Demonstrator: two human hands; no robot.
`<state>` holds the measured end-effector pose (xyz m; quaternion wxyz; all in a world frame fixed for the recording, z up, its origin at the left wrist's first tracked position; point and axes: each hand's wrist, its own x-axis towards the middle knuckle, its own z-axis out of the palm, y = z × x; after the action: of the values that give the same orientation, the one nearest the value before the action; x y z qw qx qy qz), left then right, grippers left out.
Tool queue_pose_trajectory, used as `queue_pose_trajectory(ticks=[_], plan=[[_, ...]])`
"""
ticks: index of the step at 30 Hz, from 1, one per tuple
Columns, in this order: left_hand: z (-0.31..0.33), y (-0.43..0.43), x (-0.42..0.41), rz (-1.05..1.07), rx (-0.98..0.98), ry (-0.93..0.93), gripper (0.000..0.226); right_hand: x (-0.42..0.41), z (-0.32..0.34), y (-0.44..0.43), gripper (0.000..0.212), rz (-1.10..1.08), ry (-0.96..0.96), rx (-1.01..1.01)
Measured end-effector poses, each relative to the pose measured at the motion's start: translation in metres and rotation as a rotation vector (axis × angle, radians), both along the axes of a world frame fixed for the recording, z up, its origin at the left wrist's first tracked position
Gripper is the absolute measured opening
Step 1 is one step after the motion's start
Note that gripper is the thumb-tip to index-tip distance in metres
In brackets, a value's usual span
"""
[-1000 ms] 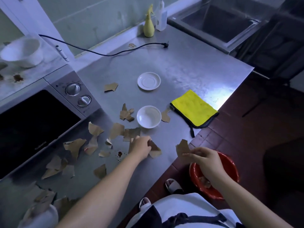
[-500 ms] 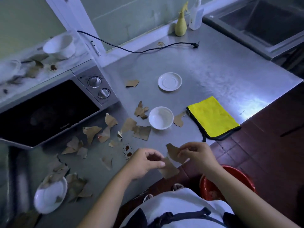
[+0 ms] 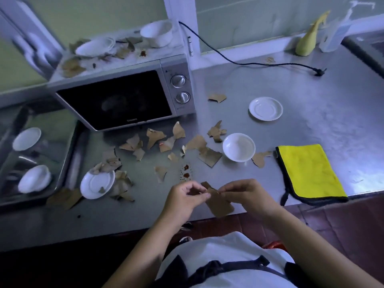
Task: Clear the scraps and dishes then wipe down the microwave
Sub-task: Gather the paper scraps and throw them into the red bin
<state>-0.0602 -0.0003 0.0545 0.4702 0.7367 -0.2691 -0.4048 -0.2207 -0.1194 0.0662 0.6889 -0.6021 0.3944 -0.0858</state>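
Over the counter's front edge my left hand [image 3: 185, 199] and my right hand [image 3: 248, 196] meet, both pinching brown paper scraps [image 3: 219, 203]. More torn brown scraps [image 3: 164, 142] litter the steel counter [image 3: 311, 96] in front of the microwave [image 3: 128, 96]. A white saucer [image 3: 266, 108], a small white bowl [image 3: 239, 146] and a plate with scraps [image 3: 97, 183] stand on the counter. On top of the microwave sit a white bowl [image 3: 156, 32], a shallow dish [image 3: 94, 46] and scraps. A folded yellow cloth [image 3: 309, 171] lies at the right front.
A metal tray [image 3: 68, 154] at left holds two white dishes. A black power cord [image 3: 259, 63] trails across the back of the counter. A yellow spray bottle [image 3: 309, 38] and a clear bottle [image 3: 336, 32] stand at the back right. Red sauce spots [image 3: 186, 171] mark the counter.
My view has swung left, bringing the microwave top and the tray into sight. My hands have come together over the counter edge, with the scraps now pinched between both.
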Motion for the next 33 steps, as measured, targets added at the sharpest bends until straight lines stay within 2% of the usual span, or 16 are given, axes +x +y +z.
queue_pose_trajectory(ticks=[7,11,14,20,22,27,33], plan=[[0.004,0.041,0.01,0.19,-0.008,0.064,0.017,0.027,-0.005,0.017,0.016,0.185,0.006,0.017],[0.004,0.051,0.022,0.233,-0.046,0.065,0.017,0.047,-0.002,0.029,0.017,0.264,0.012,-0.134],[0.002,0.059,0.033,0.253,-0.054,0.077,0.023,0.062,-0.004,0.038,0.028,0.245,0.019,-0.259],[-0.007,0.088,0.082,0.195,-0.034,0.122,0.036,0.099,-0.005,0.054,0.027,0.244,0.07,-0.303],[-0.013,0.103,0.115,0.205,0.045,0.006,0.032,0.109,-0.003,0.058,0.026,0.204,0.109,-0.31],[-0.035,0.142,0.196,0.093,0.287,-0.44,0.025,0.128,0.004,0.067,0.025,0.07,0.167,-0.29],[-0.061,0.145,0.238,-0.315,0.367,-0.83,0.037,0.145,0.02,0.085,0.022,-0.042,0.208,-0.274]])
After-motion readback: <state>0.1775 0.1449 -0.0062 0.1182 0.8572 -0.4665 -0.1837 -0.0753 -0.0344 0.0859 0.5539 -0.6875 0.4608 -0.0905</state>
